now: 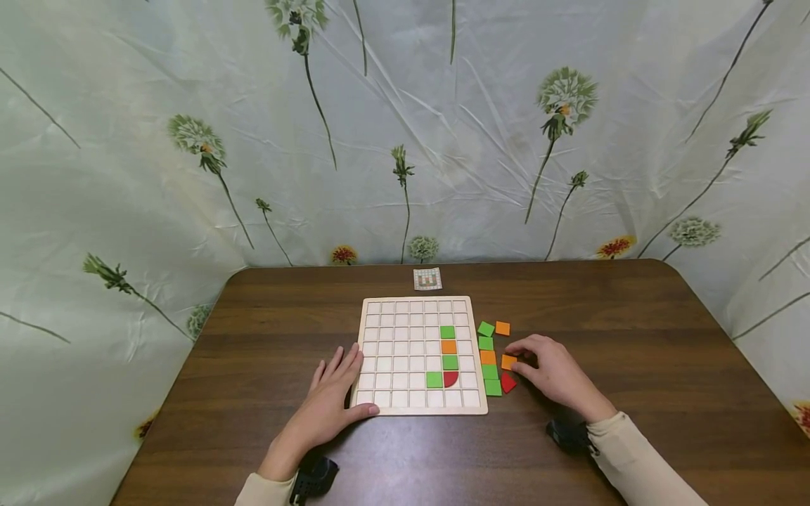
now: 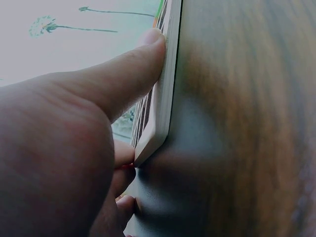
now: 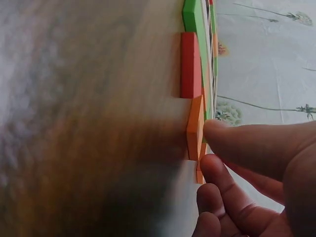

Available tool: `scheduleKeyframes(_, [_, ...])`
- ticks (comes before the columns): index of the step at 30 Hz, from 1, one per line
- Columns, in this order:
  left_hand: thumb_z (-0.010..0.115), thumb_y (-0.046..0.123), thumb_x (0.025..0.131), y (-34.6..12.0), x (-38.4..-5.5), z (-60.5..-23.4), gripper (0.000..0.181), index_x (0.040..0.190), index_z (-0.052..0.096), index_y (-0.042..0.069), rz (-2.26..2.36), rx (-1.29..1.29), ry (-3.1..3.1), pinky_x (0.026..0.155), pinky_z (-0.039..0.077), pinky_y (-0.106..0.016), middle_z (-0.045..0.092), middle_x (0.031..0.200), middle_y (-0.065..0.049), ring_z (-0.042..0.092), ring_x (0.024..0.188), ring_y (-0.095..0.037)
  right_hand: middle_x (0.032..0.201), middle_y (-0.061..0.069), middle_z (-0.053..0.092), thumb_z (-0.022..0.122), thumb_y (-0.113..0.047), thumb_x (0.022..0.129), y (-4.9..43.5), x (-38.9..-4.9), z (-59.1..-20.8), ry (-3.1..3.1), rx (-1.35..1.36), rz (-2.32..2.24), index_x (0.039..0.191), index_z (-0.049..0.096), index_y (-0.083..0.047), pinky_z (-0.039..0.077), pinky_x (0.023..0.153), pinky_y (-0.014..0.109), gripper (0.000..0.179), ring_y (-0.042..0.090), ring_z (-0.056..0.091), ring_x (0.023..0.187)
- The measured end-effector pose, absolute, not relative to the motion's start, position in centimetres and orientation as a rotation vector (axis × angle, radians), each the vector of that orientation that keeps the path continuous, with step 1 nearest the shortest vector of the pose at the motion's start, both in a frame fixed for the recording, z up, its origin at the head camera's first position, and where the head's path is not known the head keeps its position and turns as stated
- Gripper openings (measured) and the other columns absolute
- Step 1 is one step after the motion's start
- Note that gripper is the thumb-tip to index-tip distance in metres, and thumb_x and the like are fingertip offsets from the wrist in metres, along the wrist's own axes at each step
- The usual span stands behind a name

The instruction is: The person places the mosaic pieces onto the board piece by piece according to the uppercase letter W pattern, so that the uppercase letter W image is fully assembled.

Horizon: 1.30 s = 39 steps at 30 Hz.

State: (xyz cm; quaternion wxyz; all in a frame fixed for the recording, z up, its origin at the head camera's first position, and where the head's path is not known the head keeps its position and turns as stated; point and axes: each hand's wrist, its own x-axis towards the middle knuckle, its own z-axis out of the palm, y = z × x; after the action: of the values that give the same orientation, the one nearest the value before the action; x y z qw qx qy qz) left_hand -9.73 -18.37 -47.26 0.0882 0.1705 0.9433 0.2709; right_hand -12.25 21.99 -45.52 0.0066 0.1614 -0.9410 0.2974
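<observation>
A wooden grid board [image 1: 399,411] lies on the table. My left hand [image 1: 329,404] rests at its near left corner, thumb on the front rim and fairly straight fingers along the left side. In the right part of the grid sit green tiles [image 1: 434,380], an orange tile [image 1: 448,347] and a red rounded tile [image 1: 451,379]. Right of the board, my right hand [image 1: 557,369] has thumb and index finger at opposite sides of an orange square tile [image 1: 509,362], which lies low at the table. In the right wrist view the thumb touches this orange tile [image 3: 194,131].
Beside the board's right edge lie loose green tiles [image 1: 492,388], orange tiles [image 1: 503,328] and a red tile [image 1: 508,383]. A small printed card [image 1: 427,279] is behind the board. The brown table [image 1: 253,351] ends at a flower-patterned curtain [image 1: 468,140].
</observation>
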Motion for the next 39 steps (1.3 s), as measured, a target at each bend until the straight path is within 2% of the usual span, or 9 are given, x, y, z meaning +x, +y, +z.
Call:
scheduleKeyframes(13, [0.070,0.058,0.087,-18.43,-9.73,-47.40,0.102,0.160,0.022,0.006,0.809,0.499,2.803,0.118,0.000,-0.062,0.012,0.167,-0.008,0.002,0.154,-0.033,0.107,0.005,0.068,0.079,-0.012,0.086,22.13,-12.08,-45.39,-3.033,0.482,0.884,0.113,0.074,-0.006,0.050,0.082,0.045,0.028,0.023,0.059,0.093])
scheduleKeyframes(26, [0.070,0.058,0.087,-18.36,-9.78,-47.32,0.102,0.159,0.023,0.005,0.803,0.498,2.810,0.118,0.000,-0.062,0.013,0.167,-0.009,0.002,0.154,-0.034,0.103,0.003,0.067,0.078,-0.011,0.087,21.98,-12.31,-45.43,-3.028,0.475,0.856,0.108,0.074,-0.006,0.051,0.082,0.044,0.022,0.021,0.058,0.090])
scheduleKeyframes(33, [0.072,0.057,0.087,-18.32,-9.83,-47.27,0.102,0.159,0.023,0.005,0.809,0.499,2.818,0.118,0.001,-0.062,0.013,0.167,-0.009,0.004,0.154,-0.034,0.108,0.008,0.067,0.078,-0.011,0.088,21.91,-12.28,-45.32,-3.031,0.433,0.864,0.112,0.073,-0.006,0.051,0.085,0.049,0.025,0.025,0.059,0.094])
scheduleKeyframes(39, [0.072,0.057,0.086,-18.37,-9.78,-47.42,0.102,0.160,0.023,0.007,0.810,0.492,2.813,0.118,0.001,-0.062,0.013,0.167,-0.008,0.004,0.154,-0.034,0.107,0.008,0.068,0.078,-0.011,0.088,21.58,-12.09,-45.13,-3.006,0.432,0.886,0.112,0.073,-0.006,0.053,0.082,0.047,0.024,0.023,0.059,0.091])
